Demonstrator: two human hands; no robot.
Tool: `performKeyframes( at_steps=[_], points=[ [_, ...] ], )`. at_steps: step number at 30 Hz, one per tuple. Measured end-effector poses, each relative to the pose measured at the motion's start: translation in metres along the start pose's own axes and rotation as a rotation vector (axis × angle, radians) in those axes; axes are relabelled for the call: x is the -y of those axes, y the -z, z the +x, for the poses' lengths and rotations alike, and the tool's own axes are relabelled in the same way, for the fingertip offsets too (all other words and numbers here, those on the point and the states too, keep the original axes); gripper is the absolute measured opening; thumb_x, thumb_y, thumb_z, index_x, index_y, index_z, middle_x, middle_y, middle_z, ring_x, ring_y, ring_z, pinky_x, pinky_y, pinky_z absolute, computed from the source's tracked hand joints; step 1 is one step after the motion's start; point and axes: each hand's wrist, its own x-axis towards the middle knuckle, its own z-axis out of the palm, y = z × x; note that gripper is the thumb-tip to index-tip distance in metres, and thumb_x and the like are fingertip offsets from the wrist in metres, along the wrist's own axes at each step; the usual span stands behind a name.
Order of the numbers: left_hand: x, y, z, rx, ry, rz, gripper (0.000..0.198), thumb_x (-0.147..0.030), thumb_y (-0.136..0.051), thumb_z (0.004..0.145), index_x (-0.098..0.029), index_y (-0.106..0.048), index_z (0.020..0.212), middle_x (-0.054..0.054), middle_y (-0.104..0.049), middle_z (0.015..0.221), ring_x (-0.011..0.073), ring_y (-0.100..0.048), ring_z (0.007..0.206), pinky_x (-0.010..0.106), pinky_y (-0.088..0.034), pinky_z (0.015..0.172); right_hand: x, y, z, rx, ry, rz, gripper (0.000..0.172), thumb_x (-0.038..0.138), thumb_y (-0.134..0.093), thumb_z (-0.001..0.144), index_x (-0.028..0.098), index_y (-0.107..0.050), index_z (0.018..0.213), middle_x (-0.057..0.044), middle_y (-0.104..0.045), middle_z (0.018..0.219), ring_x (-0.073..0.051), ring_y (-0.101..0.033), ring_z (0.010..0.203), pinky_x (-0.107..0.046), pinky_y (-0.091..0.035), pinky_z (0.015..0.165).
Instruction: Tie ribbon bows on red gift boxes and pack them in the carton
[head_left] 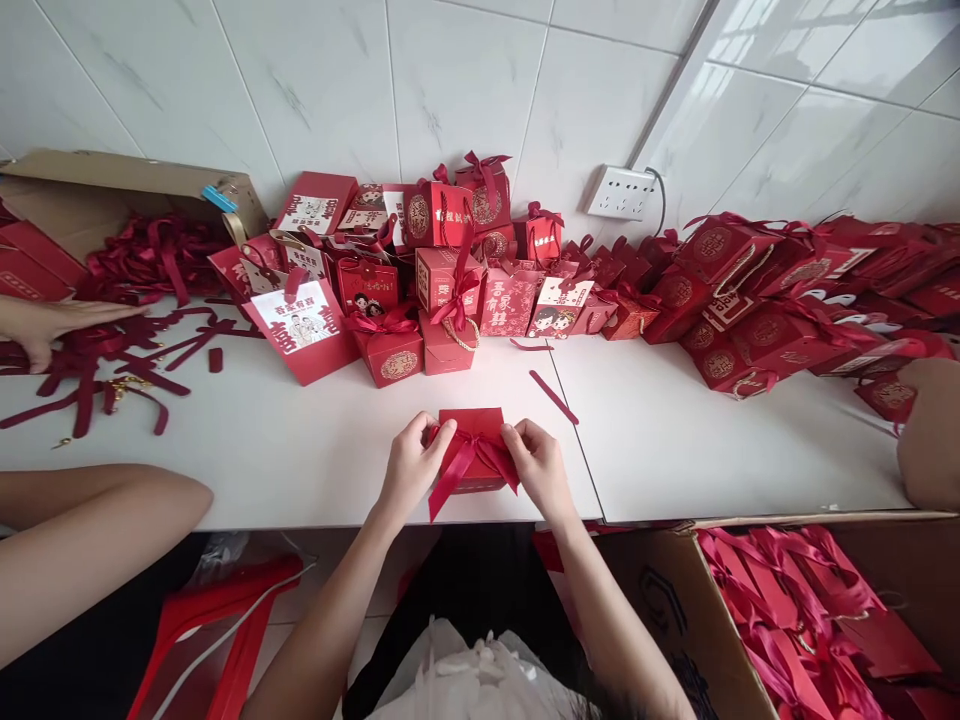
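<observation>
Bow (475, 440); left grip (411, 458), right grip (540, 466) pinch-tight

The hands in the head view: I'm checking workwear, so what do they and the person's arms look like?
The left hand and right hand are ungloved, five-fingered human hands. Both forearms are slender and bare, with no sleeves, watch or bracelet visible. A whitish, gathered garment shows at the bottom edge.

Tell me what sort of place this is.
Probably a small workshop: red boxes crowd a white table, ribbons lie heaped at the left, and a carton below holds more boxes.
</observation>
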Motion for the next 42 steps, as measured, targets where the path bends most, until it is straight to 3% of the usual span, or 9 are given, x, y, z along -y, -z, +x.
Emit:
performKeyframes(
  at_steps=[4, 12, 15, 18, 22, 25, 30, 35, 42],
  points=[
    [-0.003, -0.006, -0.001, -0.033, 0.072, -0.033, 0.039, -0.043, -0.051, 0.082, -0.02, -0.03, 0.057, -0.007, -0.028, 0.053, 0.0087, -0.029, 0.05, 0.022, -0.029, 0.051, -0.012, -0.008, -0.02, -0.153, -0.028, 0.116, 0.042, 0.054, -0.056, 0.079, 0.021, -0.04, 0.06, 0.005, -0.039, 0.055, -0.009, -0.033, 0.05, -0.023, -0.029, 0.045],
    [-0.002, -0.011, -0.005, -0.052, 0.091, -0.086, 0.04, -0.041, -0.049, 0.083, -0.021, -0.026, 0.057, -0.007, -0.024, 0.052, 0.0084, -0.027, 0.048, 0.021, -0.028, 0.047, -0.022, -0.017, -0.018, -0.22, -0.072, 0.414, 0.045, 0.055, -0.058, 0.079, 0.021, -0.035, 0.059, 0.006, -0.036, 0.056, -0.008, -0.032, 0.051, -0.022, -0.034, 0.049],
    [-0.001, -0.003, -0.001, -0.019, 0.018, -0.008, 0.033, -0.041, -0.052, 0.081, -0.021, -0.036, 0.061, -0.006, -0.033, 0.055, 0.0093, -0.035, 0.05, 0.022, -0.034, 0.051, -0.018, -0.006, -0.02, -0.104, -0.151, 0.391, 0.046, 0.062, -0.049, 0.081, 0.021, -0.039, 0.062, 0.005, -0.037, 0.057, -0.008, -0.034, 0.047, -0.022, -0.031, 0.041],
    [-0.005, 0.009, 0.007, -0.01, -0.243, 0.079, 0.016, -0.036, -0.055, 0.08, -0.021, -0.051, 0.082, 0.0, -0.054, 0.08, 0.0148, -0.054, 0.076, 0.027, -0.046, 0.073, -0.009, 0.011, -0.028, 0.076, -0.169, 0.166, 0.052, 0.064, -0.037, 0.085, 0.02, -0.043, 0.059, 0.004, -0.036, 0.055, -0.009, -0.034, 0.047, -0.022, -0.029, 0.041],
    [-0.012, 0.017, 0.017, 0.285, -0.479, 0.17, 0.012, -0.031, -0.053, 0.083, -0.022, -0.06, 0.085, 0.006, -0.055, 0.114, 0.0221, -0.048, 0.116, 0.038, -0.038, 0.101, 0.008, 0.022, -0.04, 0.191, -0.094, -0.172, 0.047, 0.053, -0.044, 0.087, 0.018, -0.045, 0.056, 0.003, -0.041, 0.053, -0.009, -0.036, 0.052, -0.023, -0.03, 0.05],
    [-0.013, 0.013, 0.018, 0.408, -0.427, 0.159, 0.011, -0.03, -0.054, 0.083, -0.022, -0.061, 0.081, 0.005, -0.053, 0.123, 0.0227, -0.047, 0.12, 0.039, -0.037, 0.103, 0.019, 0.02, -0.051, 0.182, -0.077, -0.248, 0.044, 0.048, -0.042, 0.088, 0.018, -0.048, 0.057, 0.003, -0.045, 0.051, -0.009, -0.037, 0.049, -0.023, -0.029, 0.048],
    [-0.01, 0.003, 0.011, 0.357, -0.324, 0.099, 0.01, -0.03, -0.055, 0.082, -0.021, -0.06, 0.078, 0.005, -0.054, 0.116, 0.022, -0.049, 0.117, 0.037, -0.04, 0.101, 0.029, 0.004, -0.066, 0.241, -0.206, -0.156, 0.039, 0.046, -0.041, 0.089, 0.019, -0.055, 0.065, 0.003, -0.052, 0.043, -0.011, -0.046, 0.038, -0.022, -0.036, 0.044],
    [-0.011, -0.001, 0.007, 0.309, -0.254, 0.081, 0.01, -0.03, -0.057, 0.079, -0.021, -0.059, 0.074, 0.005, -0.055, 0.105, 0.0232, -0.048, 0.117, 0.037, -0.04, 0.099, 0.013, -0.012, -0.067, 0.348, -0.238, 0.105, 0.046, 0.056, -0.044, 0.085, 0.017, -0.058, 0.066, -0.003, -0.062, 0.054, -0.016, -0.062, 0.054, -0.024, -0.049, 0.055],
    [-0.016, 0.0, 0.008, 0.344, -0.186, 0.042, 0.008, -0.027, -0.06, 0.074, -0.021, -0.058, 0.071, 0.004, -0.057, 0.099, 0.0242, -0.052, 0.109, 0.041, -0.041, 0.098, -0.013, -0.001, -0.055, 0.503, -0.157, 0.343, 0.047, 0.057, -0.052, 0.082, 0.017, -0.064, 0.06, -0.002, -0.062, 0.052, -0.013, -0.056, 0.048, -0.029, -0.049, 0.061]
  ],
)
